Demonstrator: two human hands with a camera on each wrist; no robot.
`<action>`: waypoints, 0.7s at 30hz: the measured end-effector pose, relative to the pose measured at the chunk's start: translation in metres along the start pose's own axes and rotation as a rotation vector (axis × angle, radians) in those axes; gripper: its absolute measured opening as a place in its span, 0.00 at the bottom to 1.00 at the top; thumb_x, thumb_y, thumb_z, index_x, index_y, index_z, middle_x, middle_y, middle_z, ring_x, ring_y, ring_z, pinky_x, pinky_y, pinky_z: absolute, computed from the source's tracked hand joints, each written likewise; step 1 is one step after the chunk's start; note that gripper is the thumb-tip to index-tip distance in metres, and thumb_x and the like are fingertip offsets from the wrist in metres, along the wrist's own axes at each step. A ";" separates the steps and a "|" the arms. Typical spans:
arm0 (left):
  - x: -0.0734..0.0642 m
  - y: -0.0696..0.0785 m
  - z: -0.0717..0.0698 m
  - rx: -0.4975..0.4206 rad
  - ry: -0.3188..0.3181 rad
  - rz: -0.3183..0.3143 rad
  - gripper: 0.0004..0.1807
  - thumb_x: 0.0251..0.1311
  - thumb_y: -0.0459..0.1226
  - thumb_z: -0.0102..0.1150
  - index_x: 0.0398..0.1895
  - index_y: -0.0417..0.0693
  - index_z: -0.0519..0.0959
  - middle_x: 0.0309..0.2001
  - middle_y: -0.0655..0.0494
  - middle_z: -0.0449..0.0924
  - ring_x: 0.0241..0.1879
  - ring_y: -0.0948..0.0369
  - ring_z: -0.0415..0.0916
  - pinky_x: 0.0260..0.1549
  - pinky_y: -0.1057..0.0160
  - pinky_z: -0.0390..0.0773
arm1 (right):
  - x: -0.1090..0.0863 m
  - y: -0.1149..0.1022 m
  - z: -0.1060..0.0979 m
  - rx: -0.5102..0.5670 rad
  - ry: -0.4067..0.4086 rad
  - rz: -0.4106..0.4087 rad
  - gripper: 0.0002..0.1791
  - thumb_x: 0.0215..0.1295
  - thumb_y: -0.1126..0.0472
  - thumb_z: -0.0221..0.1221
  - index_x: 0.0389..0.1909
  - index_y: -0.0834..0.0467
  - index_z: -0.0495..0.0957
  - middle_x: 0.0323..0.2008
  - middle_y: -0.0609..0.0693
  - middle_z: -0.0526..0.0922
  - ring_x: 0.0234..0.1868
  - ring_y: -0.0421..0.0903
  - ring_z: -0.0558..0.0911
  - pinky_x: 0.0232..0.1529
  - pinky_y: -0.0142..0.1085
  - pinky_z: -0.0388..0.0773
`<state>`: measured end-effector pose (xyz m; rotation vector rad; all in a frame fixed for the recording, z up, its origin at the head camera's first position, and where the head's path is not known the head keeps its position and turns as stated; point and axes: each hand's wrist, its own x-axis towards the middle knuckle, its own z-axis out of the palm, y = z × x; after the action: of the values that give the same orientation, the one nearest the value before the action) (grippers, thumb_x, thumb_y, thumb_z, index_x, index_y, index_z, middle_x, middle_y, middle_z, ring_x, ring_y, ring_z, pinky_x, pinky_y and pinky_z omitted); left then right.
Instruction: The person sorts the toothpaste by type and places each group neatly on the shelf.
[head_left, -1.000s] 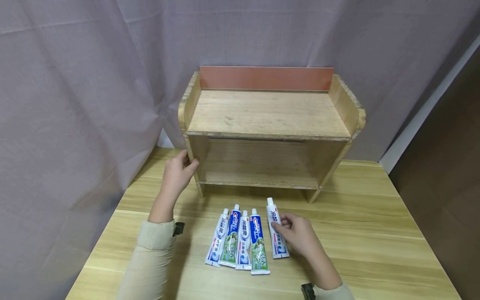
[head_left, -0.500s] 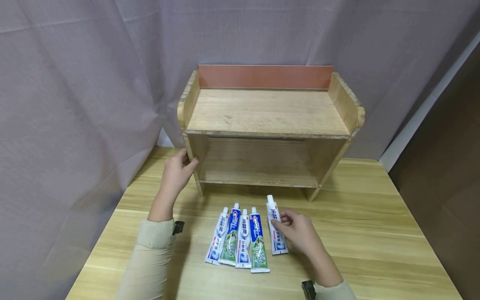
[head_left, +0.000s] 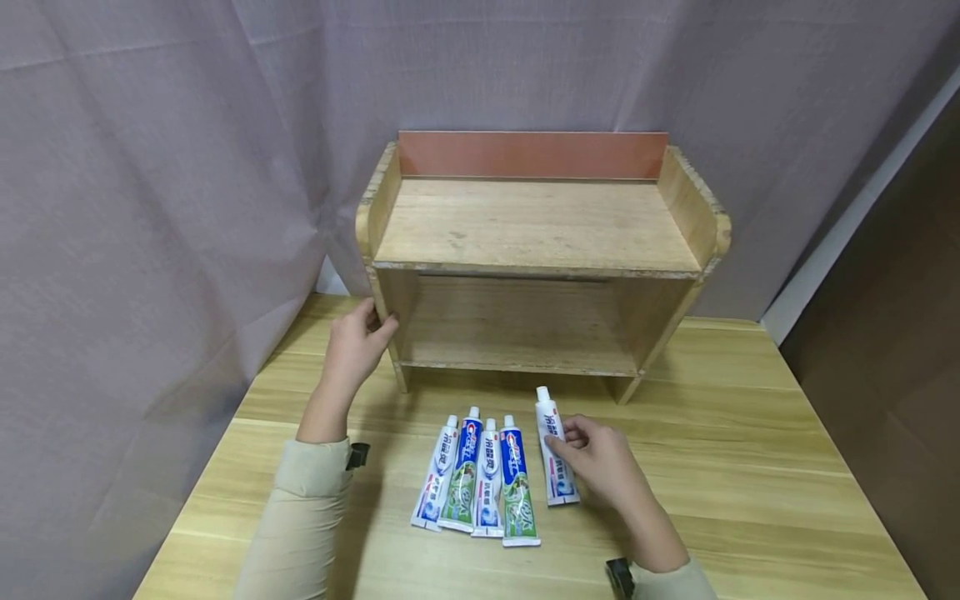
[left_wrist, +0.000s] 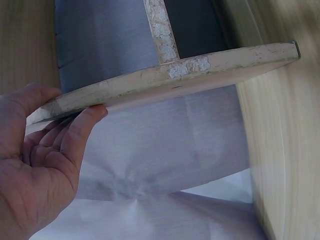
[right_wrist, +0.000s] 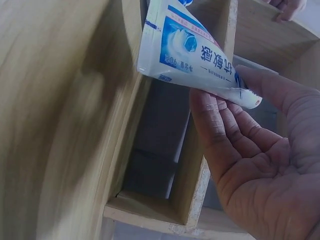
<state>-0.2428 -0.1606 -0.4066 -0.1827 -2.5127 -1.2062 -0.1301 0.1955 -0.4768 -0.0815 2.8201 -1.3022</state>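
Observation:
My left hand (head_left: 354, 346) pinches the left side panel of a wooden two-tier shelf (head_left: 536, 225). In the left wrist view the thumb lies on one side of that panel (left_wrist: 225, 65) and the fingers on the other. My right hand (head_left: 603, 462) grips a white toothpaste tube (head_left: 553, 442) by its right edge, cap pointing toward the shelf. The right wrist view shows the tube (right_wrist: 185, 55) between thumb and fingers. Left of it, several toothpaste tubes lie side by side on the table: white-and-blue ones (head_left: 437, 475) alternate with blue-and-green ones (head_left: 517, 483), caps facing the shelf.
The shelf stands on a light wood-grain table (head_left: 750, 467), with a reddish strip (head_left: 532, 155) along its upper back. A grey cloth curtain (head_left: 187, 167) hangs behind and to the left. A dark brown panel (head_left: 892, 333) rises at the right.
My right hand and its toothpaste tube have moved very slightly toward the shelf. The left hand keeps its hold on the side panel, and the tubes lying on the table look unmoved.

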 end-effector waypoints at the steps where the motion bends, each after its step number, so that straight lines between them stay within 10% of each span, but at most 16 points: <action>1: 0.000 0.000 0.000 0.000 0.001 0.001 0.16 0.67 0.40 0.59 0.50 0.38 0.81 0.48 0.37 0.85 0.48 0.46 0.85 0.46 0.50 0.86 | 0.000 0.000 0.000 -0.001 0.001 -0.002 0.16 0.62 0.55 0.69 0.45 0.63 0.83 0.34 0.49 0.85 0.34 0.41 0.83 0.34 0.29 0.84; 21: -0.001 0.001 0.000 -0.009 0.006 0.007 0.17 0.67 0.39 0.58 0.52 0.37 0.81 0.47 0.38 0.85 0.47 0.48 0.85 0.45 0.52 0.86 | 0.003 -0.006 -0.009 -0.045 0.048 -0.088 0.15 0.62 0.54 0.69 0.44 0.59 0.83 0.37 0.49 0.87 0.39 0.46 0.85 0.41 0.37 0.86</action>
<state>-0.2419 -0.1599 -0.4063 -0.1894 -2.4999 -1.2144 -0.1339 0.1983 -0.4669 -0.1800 2.9181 -1.2739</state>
